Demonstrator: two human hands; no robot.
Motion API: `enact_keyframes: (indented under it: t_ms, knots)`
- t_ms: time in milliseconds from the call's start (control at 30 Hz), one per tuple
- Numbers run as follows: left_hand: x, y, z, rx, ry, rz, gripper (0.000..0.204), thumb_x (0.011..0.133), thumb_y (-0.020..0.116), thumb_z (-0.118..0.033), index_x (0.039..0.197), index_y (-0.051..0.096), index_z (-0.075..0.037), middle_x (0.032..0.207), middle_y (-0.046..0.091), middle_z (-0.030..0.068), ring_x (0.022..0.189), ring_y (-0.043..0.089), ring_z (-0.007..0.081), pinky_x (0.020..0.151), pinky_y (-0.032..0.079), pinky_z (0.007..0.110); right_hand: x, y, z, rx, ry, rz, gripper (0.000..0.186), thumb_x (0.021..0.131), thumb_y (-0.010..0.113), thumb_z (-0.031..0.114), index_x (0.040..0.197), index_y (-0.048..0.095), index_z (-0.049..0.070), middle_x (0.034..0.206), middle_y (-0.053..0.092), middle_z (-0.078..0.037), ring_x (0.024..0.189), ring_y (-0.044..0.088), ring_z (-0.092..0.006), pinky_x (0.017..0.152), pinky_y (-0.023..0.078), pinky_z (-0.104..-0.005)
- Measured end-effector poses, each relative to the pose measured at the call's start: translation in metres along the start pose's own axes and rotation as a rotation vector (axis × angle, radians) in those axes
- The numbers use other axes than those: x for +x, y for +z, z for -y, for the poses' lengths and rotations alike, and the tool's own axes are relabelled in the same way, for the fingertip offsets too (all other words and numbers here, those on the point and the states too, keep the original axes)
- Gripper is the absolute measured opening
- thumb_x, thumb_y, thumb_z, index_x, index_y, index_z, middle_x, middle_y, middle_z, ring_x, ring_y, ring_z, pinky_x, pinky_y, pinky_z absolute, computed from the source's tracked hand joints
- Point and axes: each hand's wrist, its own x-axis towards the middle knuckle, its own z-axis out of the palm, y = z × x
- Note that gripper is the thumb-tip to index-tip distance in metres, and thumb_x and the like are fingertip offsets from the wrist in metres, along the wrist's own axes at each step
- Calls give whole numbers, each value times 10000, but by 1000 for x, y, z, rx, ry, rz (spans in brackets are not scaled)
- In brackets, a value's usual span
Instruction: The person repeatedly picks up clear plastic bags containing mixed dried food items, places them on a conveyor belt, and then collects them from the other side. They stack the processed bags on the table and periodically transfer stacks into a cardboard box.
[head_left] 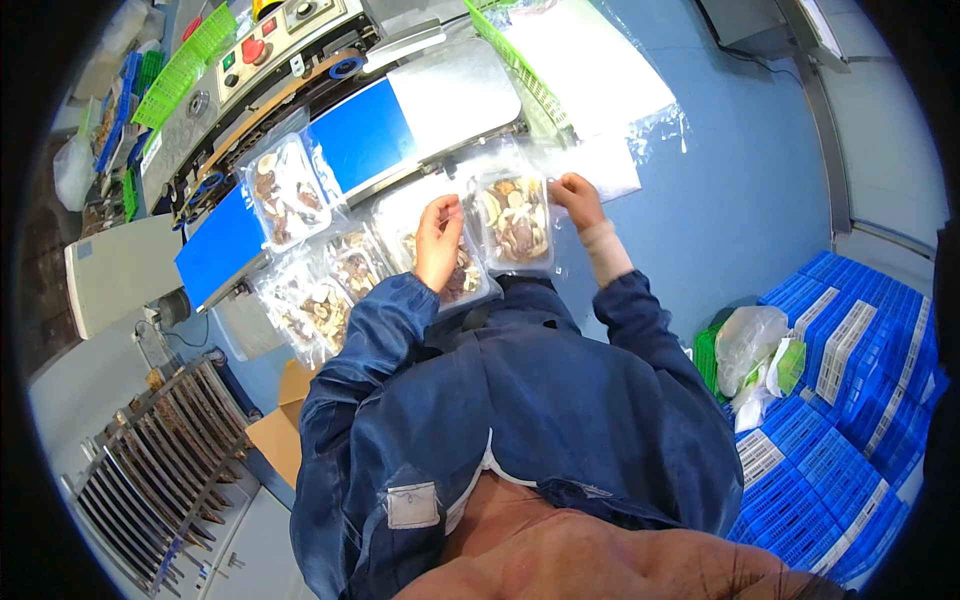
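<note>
A white tray of what look like mixed mushroom pieces (517,238), inside a clear plastic bag, sits between my hands. At its right side my right hand (580,204) is closed, fingertips pinched at the edge of the clear bag. My left hand (438,243) is over a neighbouring bagged tray (462,280), partly hiding it; its fingers are curled together, and whatever they hold cannot be made out. More bagged trays lie to the left: one (355,265) beside my left sleeve, another (318,310) nearer me, and a third (287,195) on the blue belt.
A machine with a control panel (270,45) and blue belt (365,135) stands ahead. Green baskets (520,65) and white sheets (600,75) are beyond my hands. Stacked blue crates (830,480) stand right; a slatted rack (160,470) and cardboard box (275,435) are left.
</note>
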Motion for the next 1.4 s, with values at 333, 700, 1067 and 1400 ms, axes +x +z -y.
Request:
enact_keyframes:
  t_ms: [333, 700, 1067, 1400]
  knots:
    - [42, 46, -78, -540, -255, 258, 100, 855, 584, -128, 922, 554, -61, 888, 633, 56, 820, 582, 89, 689, 443, 211, -60, -9, 163, 39, -80, 67, 187, 871, 534, 144, 968, 584, -8, 814, 556, -4, 689, 478, -67, 634, 402, -207]
    - [150, -25, -98, -402, -28, -39, 224, 900, 462, -148, 1001, 581, 13, 971, 629, 135, 868, 597, 180, 788, 474, 292, 88, 68, 170, -20, -310, -41, 196, 874, 536, 153, 899, 654, -1, 678, 549, 10, 531, 427, -42, 483, 344, -175]
    - [206, -62, -115, -629, -324, -130, 199, 876, 447, -110, 958, 551, 39, 891, 620, 133, 809, 603, 235, 755, 496, 375, 156, 109, 172, -186, -272, -76, 253, 803, 561, 219, 745, 655, -8, 615, 623, -64, 557, 566, -140, 547, 446, -273]
    - [210, -85, -109, -612, -285, -165, 232, 888, 435, -122, 974, 559, 55, 898, 618, 138, 823, 588, 234, 763, 485, 358, 176, 135, 167, -204, -290, -72, 250, 782, 574, 224, 749, 669, -5, 635, 638, -93, 615, 606, -176, 597, 463, -285]
